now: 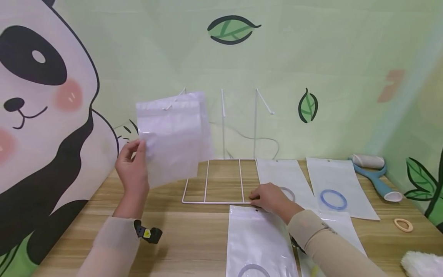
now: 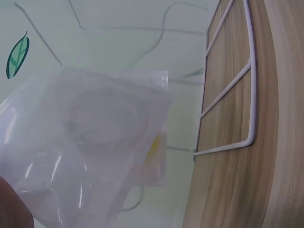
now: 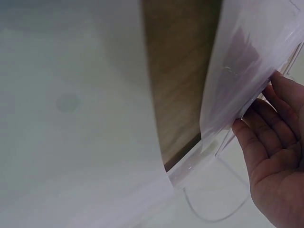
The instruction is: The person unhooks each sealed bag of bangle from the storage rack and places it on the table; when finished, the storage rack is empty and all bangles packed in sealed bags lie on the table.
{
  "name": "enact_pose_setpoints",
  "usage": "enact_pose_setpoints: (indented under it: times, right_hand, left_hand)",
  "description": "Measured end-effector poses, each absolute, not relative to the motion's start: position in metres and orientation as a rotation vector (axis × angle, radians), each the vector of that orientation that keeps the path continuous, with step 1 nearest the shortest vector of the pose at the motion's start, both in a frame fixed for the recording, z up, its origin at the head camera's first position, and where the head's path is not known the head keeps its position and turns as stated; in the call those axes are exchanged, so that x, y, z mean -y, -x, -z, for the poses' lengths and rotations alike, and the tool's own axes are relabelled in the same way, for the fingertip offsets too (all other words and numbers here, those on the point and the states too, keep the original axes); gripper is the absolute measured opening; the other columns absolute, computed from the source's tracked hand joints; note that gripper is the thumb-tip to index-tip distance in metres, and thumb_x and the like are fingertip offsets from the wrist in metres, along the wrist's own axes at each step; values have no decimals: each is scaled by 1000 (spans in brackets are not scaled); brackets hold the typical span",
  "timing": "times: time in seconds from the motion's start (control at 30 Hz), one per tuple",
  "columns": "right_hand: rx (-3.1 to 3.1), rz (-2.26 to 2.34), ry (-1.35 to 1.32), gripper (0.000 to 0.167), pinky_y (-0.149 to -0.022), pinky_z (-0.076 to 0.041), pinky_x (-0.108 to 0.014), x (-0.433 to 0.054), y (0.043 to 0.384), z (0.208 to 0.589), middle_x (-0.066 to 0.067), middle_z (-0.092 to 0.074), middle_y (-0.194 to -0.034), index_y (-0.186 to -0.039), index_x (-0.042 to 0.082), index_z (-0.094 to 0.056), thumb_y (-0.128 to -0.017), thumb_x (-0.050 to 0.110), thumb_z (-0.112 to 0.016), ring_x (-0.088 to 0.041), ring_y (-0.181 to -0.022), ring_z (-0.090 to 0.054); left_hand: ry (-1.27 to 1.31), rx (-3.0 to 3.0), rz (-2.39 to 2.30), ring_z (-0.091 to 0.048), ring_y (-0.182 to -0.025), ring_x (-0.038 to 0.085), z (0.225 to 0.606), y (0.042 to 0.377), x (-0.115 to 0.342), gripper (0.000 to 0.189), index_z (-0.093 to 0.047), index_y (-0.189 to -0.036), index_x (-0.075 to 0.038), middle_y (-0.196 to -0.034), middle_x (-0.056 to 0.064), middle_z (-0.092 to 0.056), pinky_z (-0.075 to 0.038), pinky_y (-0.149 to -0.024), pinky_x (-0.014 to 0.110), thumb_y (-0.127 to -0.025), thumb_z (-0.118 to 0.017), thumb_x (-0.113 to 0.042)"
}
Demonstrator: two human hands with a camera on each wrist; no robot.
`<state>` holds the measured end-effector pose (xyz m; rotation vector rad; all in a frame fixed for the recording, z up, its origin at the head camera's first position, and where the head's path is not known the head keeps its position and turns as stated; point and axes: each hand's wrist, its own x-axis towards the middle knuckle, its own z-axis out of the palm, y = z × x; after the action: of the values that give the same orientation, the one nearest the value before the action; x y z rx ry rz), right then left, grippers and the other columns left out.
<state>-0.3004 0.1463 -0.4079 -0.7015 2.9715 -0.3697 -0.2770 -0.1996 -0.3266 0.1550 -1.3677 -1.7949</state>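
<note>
Left hand (image 1: pixel 133 167) pinches hung bags (image 1: pixel 171 140) on the left hook (image 1: pixel 175 99), left of centre; right hand (image 1: pixel 271 198), centre right, has bent fingers, grip unclear. Two hooks (image 1: pixel 264 101) are bare; four loose bags (image 1: pixel 257 238) lie lower right.

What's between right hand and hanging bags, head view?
In the head view, the white rack's wire base lies between the right hand and the hanging bags; bare tabletop shows through its wires.
</note>
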Motion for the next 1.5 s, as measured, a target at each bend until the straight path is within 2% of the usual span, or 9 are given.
enact_pose_setpoints:
  times: [0.2,0.43,0.63,0.87,1.07,1.3,1.5]
  right_hand:
    - [-2962,384,688,21,-96,-48,-44,-147,299,409,-5,-73,-112,-109,11,-77,-90,19,-74,-29,-110,-65]
    - [-2955,402,697,21,-96,-48,-44,-146,300,410,-4,-73,-111,-109,11,-77,-89,19,-74,-29,-110,-65]
    - [-2971,412,711,22,-97,-48,-44,-149,302,408,-7,-72,-114,-109,11,-77,-89,18,-75,-30,-111,-65]
    - [-2964,430,715,22,-98,-47,-46,-149,302,408,-10,-70,-117,-109,10,-77,-89,17,-75,-31,-113,-64]
    - [-2969,437,704,22,-97,-48,-45,-148,299,408,-10,-71,-117,-109,10,-77,-88,18,-75,-30,-112,-64]
    - [-2971,448,733,21,-96,-49,-45,-150,299,409,-9,-71,-115,-108,12,-78,-88,17,-75,-31,-111,-64]
    - [-2991,439,800,20,-93,-50,-44,-151,301,411,-8,-72,-113,-107,13,-78,-88,18,-75,-30,-107,-66]
  left_hand:
    - [-193,1377,1891,-54,-91,13,327,264,198,17,-73,-102,-7,-91,0,-58,-49,-74,19,-89,-76,-18]
    - [-213,1342,1972,-52,-91,12,326,249,198,12,-73,-100,-8,-92,0,-57,-46,-75,18,-90,-74,-15]
    - [-180,1224,2092,-53,-94,12,323,241,197,5,-73,-94,-8,-98,3,-56,-49,-80,16,-89,-74,-8]
    - [-185,1220,2132,-54,-97,14,318,232,194,15,-71,-100,-4,-105,5,-56,-50,-82,19,-88,-76,-12]
    - [-179,1198,2192,-54,-101,16,314,223,194,13,-70,-100,-5,-110,6,-54,-51,-85,19,-90,-73,-12]
    - [-174,1162,2227,-55,-99,16,311,215,192,8,-71,-98,-7,-108,7,-54,-52,-82,21,-90,-73,-10]
    - [-160,1183,2216,-54,-106,18,308,209,191,16,-70,-102,-5,-114,7,-54,-51,-85,22,-89,-73,-13]
